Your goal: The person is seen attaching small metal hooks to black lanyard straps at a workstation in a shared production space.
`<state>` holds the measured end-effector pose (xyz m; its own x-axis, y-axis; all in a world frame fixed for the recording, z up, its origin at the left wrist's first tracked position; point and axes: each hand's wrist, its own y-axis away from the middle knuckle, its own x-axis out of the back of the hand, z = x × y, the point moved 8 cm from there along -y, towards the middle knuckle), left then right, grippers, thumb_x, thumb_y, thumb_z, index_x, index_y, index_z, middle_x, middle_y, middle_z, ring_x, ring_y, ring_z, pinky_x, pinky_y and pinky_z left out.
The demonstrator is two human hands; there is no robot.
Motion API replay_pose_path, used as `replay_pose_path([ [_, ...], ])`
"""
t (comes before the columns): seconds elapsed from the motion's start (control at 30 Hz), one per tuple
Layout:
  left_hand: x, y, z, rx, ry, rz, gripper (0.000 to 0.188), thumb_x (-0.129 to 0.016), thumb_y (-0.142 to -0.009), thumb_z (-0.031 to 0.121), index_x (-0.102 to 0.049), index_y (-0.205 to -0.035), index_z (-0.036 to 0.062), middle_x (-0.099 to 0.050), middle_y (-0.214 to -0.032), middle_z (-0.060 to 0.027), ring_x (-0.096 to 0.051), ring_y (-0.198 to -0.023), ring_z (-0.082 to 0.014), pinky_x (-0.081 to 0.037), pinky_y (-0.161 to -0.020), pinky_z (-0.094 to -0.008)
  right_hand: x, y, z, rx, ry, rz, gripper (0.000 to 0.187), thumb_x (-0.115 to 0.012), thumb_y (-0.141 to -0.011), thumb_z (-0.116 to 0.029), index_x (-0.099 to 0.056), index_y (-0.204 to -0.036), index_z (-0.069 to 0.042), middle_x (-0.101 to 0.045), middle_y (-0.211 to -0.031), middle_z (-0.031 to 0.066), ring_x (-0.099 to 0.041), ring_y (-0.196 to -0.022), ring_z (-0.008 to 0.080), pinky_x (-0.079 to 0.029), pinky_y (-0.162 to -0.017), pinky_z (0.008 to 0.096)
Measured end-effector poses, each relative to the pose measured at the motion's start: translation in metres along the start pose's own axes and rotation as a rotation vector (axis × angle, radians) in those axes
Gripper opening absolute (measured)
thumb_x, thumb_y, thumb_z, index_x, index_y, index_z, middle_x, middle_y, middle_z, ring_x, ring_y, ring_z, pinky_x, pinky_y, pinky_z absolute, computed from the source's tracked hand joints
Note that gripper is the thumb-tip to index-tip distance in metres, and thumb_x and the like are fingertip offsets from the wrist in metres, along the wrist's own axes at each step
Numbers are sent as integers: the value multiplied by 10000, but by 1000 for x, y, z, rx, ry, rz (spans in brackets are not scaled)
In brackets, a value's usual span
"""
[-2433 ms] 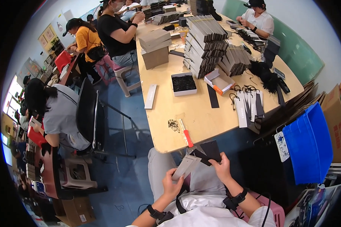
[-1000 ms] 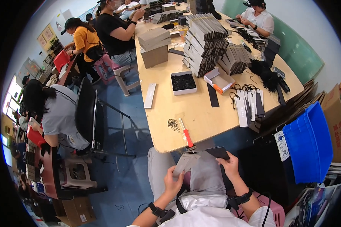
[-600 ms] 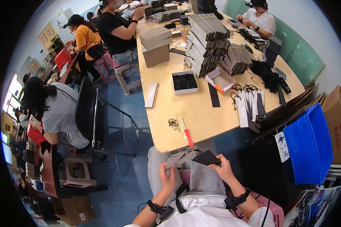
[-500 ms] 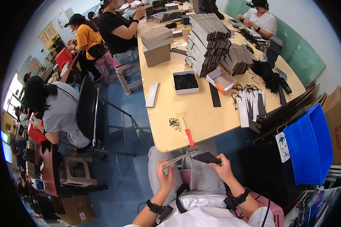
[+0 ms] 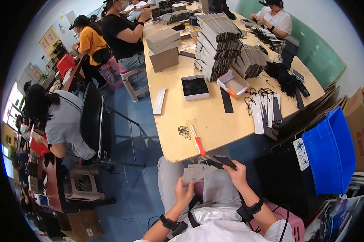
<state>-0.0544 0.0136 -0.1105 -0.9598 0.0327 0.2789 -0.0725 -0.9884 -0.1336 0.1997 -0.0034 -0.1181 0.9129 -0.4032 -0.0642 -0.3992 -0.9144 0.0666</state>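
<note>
Over my lap, just below the table's near edge, my left hand [image 5: 184, 191] is closed on several fanned grey cards [image 5: 195, 172]. My right hand [image 5: 237, 174] pinches dark cards [image 5: 224, 161] beside them, their black faces turned up. The inner ends of both groups come close together; whether they touch I cannot tell. A slim tool with a red handle [image 5: 199, 146] lies at the table edge just beyond the cards. Left of it sits a small heap of black cord loops [image 5: 184, 132].
On the table [image 5: 172, 146] stand tall bundled stacks of grey cards [image 5: 216, 48], a box of black bits [image 5: 195, 88], an open orange-white box [image 5: 233, 84] and strung tags [image 5: 266, 111]. A blue bin [image 5: 329, 151] is at right. Several people work nearby, one on a black chair [image 5: 94, 117].
The grey cards in my left hand have fanned out and turned their flat faces up. My right hand has risen slightly, and its dark cards are now spread apart.
</note>
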Motion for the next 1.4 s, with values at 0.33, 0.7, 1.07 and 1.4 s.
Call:
replay_pose_path([
  [0.33, 15, 0, 23, -135, -71, 96, 159, -680, -826, 28, -575, -944, 5, -651, -785, -142, -657, -702, -236, -492, -631, -314, 2, -4, -2, -45, 22, 38, 104, -706, -825, -54, -694, -893, 24, -663, -827, 42, -588, -692, 75, -472, -630, 230],
  [0.7, 13, 8, 35, -197, -82, 159, 158, -671, -832, 21, -560, -943, 9, -639, -772, -145, -649, -686, -243, -486, -613, -319, 44, 9, -14, 57, 85, 119, 237, -704, -804, -18, -611, -1020, 11, -603, -830, 19, -564, -677, 80, -478, -588, 216],
  [1.07, 5, -16, 4, -3, 95, 144, 150, -639, -860, 29, -549, -971, -16, -619, -872, -136, -633, -771, -229, -487, -669, -307, 15, 24, -22, -5, 310, -286, 169, -723, -792, -84, -635, -857, 45, -594, -722, 84, -523, -637, 118, -448, -592, 267],
  [1.4, 19, -24, 7, -89, 103, 238, 106, -653, -836, 19, -596, -920, -12, -544, -933, -119, -547, -851, -221, -442, -763, -307, -15, 0, -31, 242, 449, -190, 156, -727, -779, -68, -650, -848, 49, -571, -691, 94, -471, -579, 135, -391, -539, 289],
])
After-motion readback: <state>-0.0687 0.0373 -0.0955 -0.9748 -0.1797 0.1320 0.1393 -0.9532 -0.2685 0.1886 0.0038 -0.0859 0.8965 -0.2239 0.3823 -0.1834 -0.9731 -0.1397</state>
